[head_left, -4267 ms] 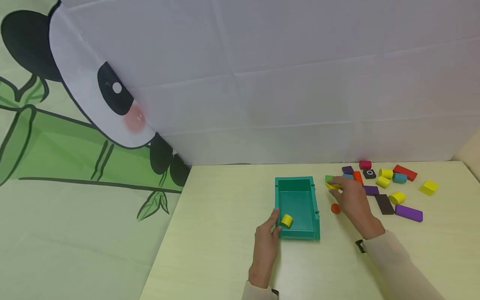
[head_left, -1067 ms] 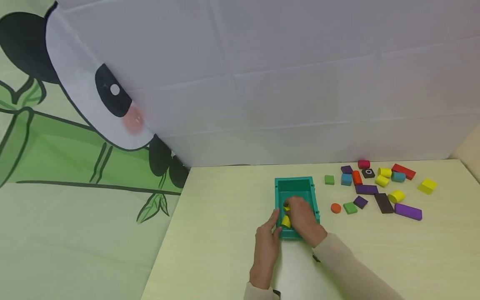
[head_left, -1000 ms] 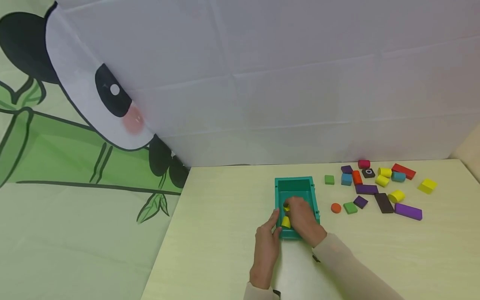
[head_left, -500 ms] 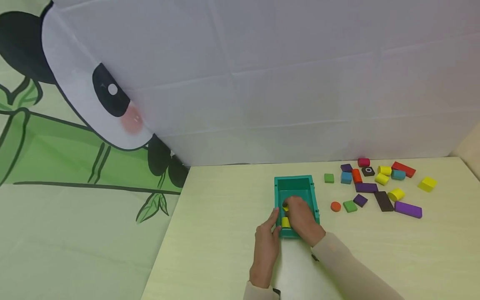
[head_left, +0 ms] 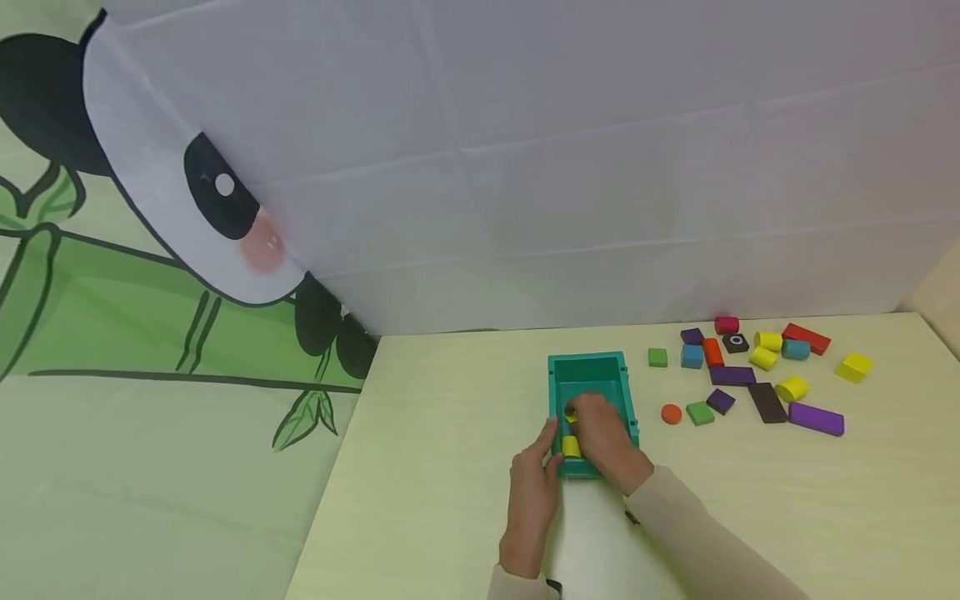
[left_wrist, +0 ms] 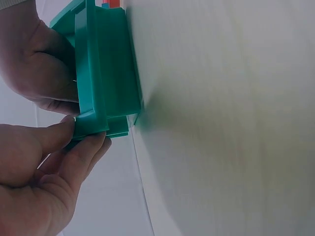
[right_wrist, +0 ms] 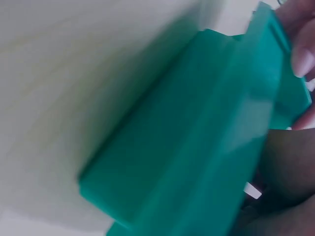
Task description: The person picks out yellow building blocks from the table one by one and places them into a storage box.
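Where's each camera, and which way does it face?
Head: on the head, facing forward-down at the table, loose blocks and teal tray; left hand, right hand show.
Left wrist: on that wrist, facing the teal tray's side; both hands show.
Right wrist: on that wrist, facing the teal tray's wall; both hands show, cropped.
Wrist views share the teal tray.

The pale table (head_left: 420,467) carries a teal tray (head_left: 588,367) and, right of it, scattered coloured blocks (head_left: 733,376).

Teal rectangular box (head_left: 589,369), open side up, yellow block (head_left: 571,447) in its near-left corner, part-hidden second block (head_left: 572,417) beyond.
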### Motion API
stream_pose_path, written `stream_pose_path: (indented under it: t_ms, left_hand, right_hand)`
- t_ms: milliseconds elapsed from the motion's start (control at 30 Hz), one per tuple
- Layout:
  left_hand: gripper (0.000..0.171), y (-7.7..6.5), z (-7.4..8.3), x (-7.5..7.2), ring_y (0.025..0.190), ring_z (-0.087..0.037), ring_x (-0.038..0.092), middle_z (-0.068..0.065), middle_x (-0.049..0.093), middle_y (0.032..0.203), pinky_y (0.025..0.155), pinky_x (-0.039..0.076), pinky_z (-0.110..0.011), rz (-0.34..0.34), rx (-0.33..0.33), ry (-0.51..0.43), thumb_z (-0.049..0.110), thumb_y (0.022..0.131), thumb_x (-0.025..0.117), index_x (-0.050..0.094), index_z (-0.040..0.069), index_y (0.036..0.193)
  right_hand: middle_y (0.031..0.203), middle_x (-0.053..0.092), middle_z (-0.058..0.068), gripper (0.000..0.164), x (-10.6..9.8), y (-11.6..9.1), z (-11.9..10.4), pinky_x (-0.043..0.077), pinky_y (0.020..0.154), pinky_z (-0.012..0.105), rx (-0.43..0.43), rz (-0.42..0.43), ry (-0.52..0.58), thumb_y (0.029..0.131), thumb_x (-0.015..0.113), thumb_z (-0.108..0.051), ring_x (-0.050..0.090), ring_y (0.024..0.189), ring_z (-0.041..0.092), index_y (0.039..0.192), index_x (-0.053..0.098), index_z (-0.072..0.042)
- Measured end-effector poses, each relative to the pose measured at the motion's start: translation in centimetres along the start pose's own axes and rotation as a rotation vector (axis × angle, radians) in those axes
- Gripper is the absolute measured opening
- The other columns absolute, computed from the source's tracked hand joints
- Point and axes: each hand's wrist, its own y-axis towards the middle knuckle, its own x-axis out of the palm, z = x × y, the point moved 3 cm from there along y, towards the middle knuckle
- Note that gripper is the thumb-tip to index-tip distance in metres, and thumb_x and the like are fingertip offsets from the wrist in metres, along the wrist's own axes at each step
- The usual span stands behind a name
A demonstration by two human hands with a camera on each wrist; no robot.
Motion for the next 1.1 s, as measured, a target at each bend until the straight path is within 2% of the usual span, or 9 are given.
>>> stream_pose_path:
  t_ms: [233, 433, 533, 733, 1100]
  left_hand:
    - [0.055, -0.1, 0.0, 0.0, 0.116, -0.008, 0.039, 0.001, 0.043, 0.134, 0.095, 0.041, -0.032, 0.006, 0.007, -0.018, 0.0, 0.085, 0.06, 0.042, 0.018, 0.134]
    - [0.056, -0.1, 0.1, 0.0, 0.117, -0.008, 0.038, 0.002, 0.041, 0.135, 0.095, 0.04, -0.033, 0.004, 0.002, -0.014, 0.0, 0.085, 0.06, 0.042, 0.019, 0.134]
    - [0.057, -0.1, 0.1, 0.0, 0.117, -0.008, 0.037, 0.003, 0.04, 0.135, 0.096, 0.04, -0.033, -0.001, -0.02, -0.014, 0.0, 0.085, 0.06, 0.041, 0.02, 0.135]
    - [0.057, -0.3, 0.2, 0.0, 0.118, -0.008, 0.037, 0.003, 0.04, 0.136, 0.096, 0.04, -0.033, -0.005, -0.046, -0.027, 0.0, 0.085, 0.06, 0.041, 0.02, 0.135]
    - [0.057, -0.3, 0.2, 0.1, 0.118, -0.01, 0.036, -0.002, 0.042, 0.136, 0.096, 0.04, -0.034, -0.001, -0.047, -0.025, 0.0, 0.085, 0.06, 0.041, 0.019, 0.135]
  right_hand:
    - [0.102, 0.061, 0.011, 0.018, -2.4, -1.0, -1.0, 0.05, 0.083, 0.047, -0.083, 0.092, 0.096, 0.081, 0.063, -0.001, 0.053, 0.099, 0.027, 0.099, 0.064, -0.003]
    - [0.102, 0.062, 0.009, 0.02, -5.4, -1.4, -0.9, 0.049, 0.085, 0.048, -0.138, 0.202, 0.101, 0.079, 0.069, -0.005, 0.053, 0.1, 0.027, 0.099, 0.065, -0.007]
    - [0.102, 0.062, 0.009, 0.021, -6.5, -1.3, -0.2, 0.05, 0.083, 0.048, -0.137, 0.238, 0.105, 0.079, 0.07, -0.006, 0.054, 0.099, 0.027, 0.099, 0.066, -0.007]
    - [0.102, 0.062, 0.01, 0.022, -8.6, -1.7, 0.9, 0.054, 0.07, 0.044, -0.125, 0.321, 0.121, 0.079, 0.069, -0.005, 0.058, 0.085, 0.025, 0.101, 0.065, -0.009]
    - [0.107, 0.06, 0.015, 0.024, -10.7, -2.1, 3.2, 0.054, 0.071, 0.047, -0.022, 0.357, 0.114, 0.082, 0.067, -0.006, 0.057, 0.092, 0.031, 0.106, 0.063, -0.007]
